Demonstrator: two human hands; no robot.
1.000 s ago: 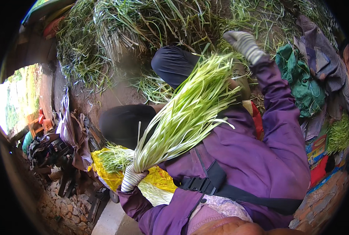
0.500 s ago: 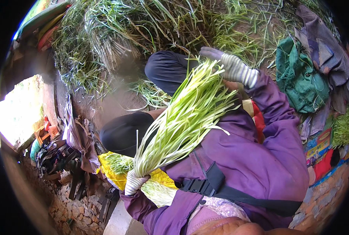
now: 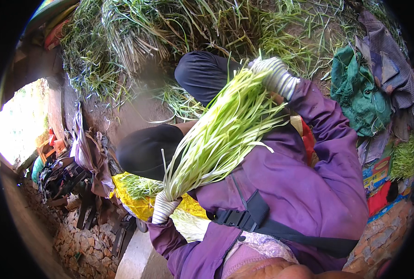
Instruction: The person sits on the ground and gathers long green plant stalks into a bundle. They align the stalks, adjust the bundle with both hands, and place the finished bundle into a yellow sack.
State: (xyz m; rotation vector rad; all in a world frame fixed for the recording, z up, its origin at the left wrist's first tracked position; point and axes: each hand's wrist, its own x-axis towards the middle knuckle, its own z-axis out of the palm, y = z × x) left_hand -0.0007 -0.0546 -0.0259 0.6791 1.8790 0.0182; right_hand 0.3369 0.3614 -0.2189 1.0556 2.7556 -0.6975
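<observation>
Pale-green bundle point(image 3: 221, 135) slants across lap point(image 3: 281, 144); left grip point(image 3: 164, 207) closed round stem end point(image 3: 173, 188); right grip point(image 3: 276, 76) at leaf tips point(image 3: 256, 78), closure unclear. Likely light, limp, easily bruised: hold by stems.

Crumpled green fabric point(image 3: 358, 100) lies beside a grey patterned cloth point(image 3: 402, 79) at right.

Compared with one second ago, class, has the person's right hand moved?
Yes: judged against the green cloth, the right hand has moved left and lower in view, to the tips of the leafy bunch.
</observation>
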